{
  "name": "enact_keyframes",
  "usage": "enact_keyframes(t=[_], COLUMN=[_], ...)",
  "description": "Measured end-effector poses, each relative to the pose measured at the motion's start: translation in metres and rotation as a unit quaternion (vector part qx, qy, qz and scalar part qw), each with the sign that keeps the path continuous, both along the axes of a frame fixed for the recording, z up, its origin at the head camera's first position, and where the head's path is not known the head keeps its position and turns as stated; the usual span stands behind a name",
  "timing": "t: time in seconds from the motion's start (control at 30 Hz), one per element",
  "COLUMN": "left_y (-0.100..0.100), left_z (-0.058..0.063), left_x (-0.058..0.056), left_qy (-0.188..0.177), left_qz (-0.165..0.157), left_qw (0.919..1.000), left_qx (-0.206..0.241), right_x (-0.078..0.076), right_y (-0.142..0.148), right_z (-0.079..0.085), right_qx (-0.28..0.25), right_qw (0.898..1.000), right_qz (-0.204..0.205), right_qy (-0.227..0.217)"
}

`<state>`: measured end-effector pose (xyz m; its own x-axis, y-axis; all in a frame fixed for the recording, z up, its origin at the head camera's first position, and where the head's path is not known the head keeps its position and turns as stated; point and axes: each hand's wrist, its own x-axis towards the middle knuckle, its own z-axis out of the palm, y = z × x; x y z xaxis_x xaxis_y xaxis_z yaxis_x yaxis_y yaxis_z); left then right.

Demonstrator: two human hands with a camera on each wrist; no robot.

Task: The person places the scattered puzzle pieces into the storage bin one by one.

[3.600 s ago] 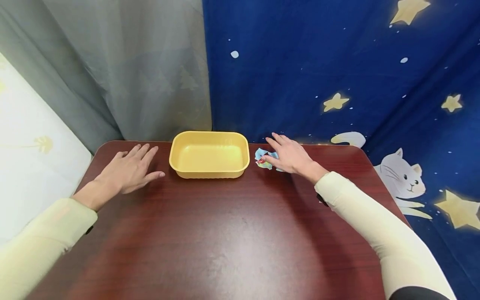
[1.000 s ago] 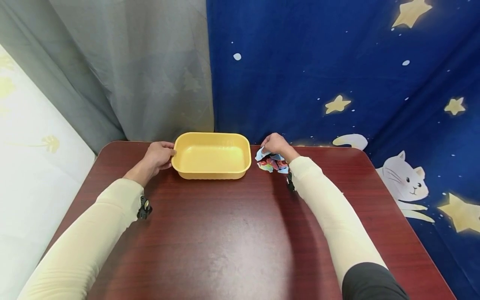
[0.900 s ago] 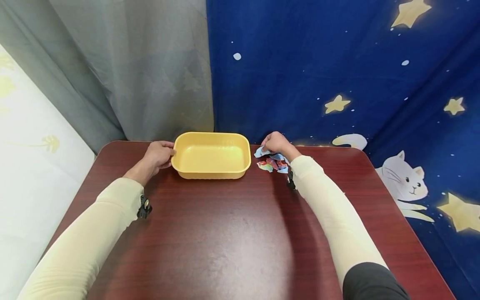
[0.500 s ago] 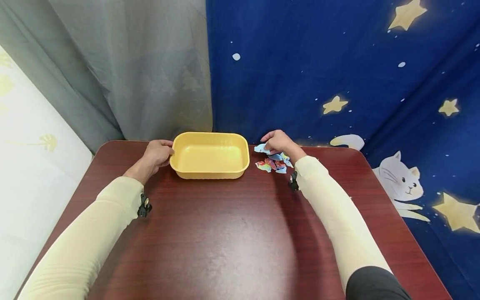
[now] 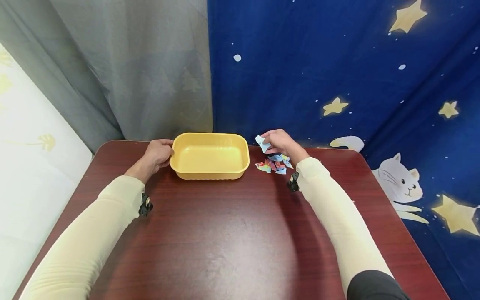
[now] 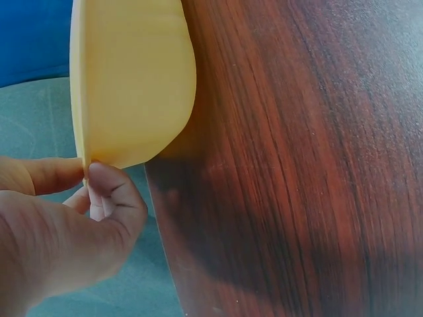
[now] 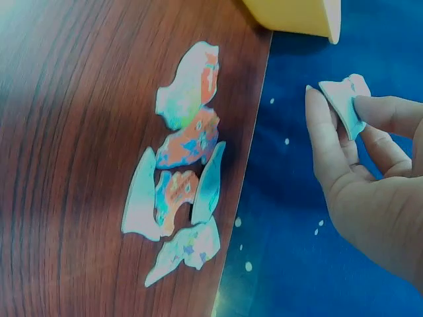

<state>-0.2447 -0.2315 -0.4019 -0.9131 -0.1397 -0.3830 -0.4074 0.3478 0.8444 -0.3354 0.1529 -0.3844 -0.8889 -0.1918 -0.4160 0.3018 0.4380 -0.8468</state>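
Note:
My left hand (image 5: 156, 153) pinches the left rim of a yellow plastic basin (image 5: 210, 171); in the left wrist view, thumb and fingers (image 6: 115, 188) meet on that rim. Between thumb and fingers, my right hand (image 5: 281, 141) holds a pale blue puzzle piece (image 5: 262, 143), raised above the table's back edge and right of the basin. Several more irregular puzzle pieces (image 5: 276, 164) lie on the table below it. The right wrist view shows them close together, among them an orange and blue piece (image 7: 192, 139) and a white-green one (image 7: 185, 254).
A dark red-brown wooden table (image 5: 225, 233) carries everything. Right behind its back edge hang a grey curtain (image 5: 165, 83) and a blue one (image 5: 300, 75) with stars. A white cloth (image 5: 33, 175) hangs at the left.
My left hand moved from the table's left side to the basin's rim. My right hand took hold of the pale blue puzzle piece and lifted it off the others.

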Motion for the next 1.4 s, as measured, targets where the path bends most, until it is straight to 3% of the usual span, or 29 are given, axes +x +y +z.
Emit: enact_keyframes(t=[0.3, 0.7, 1.4], left_y=[0.004, 0.004, 0.009], left_z=[0.001, -0.001, 0.004], left_x=[-0.001, 0.003, 0.013], left_qy=[0.008, 0.005, 0.01], left_qz=[0.005, 0.011, 0.012], left_qw=[0.9999, 0.9998, 0.9998], left_qx=[-0.01, -0.015, -0.014], right_x=[0.002, 0.004, 0.011], right_y=[-0.014, -0.045, -0.062], right_z=[-0.001, -0.006, -0.001], right_qx=[-0.057, -0.144, -0.133], right_qw=[0.998, 0.988, 0.989], right_qz=[-0.019, -0.031, -0.014], right_qy=[-0.008, -0.049, -0.067])
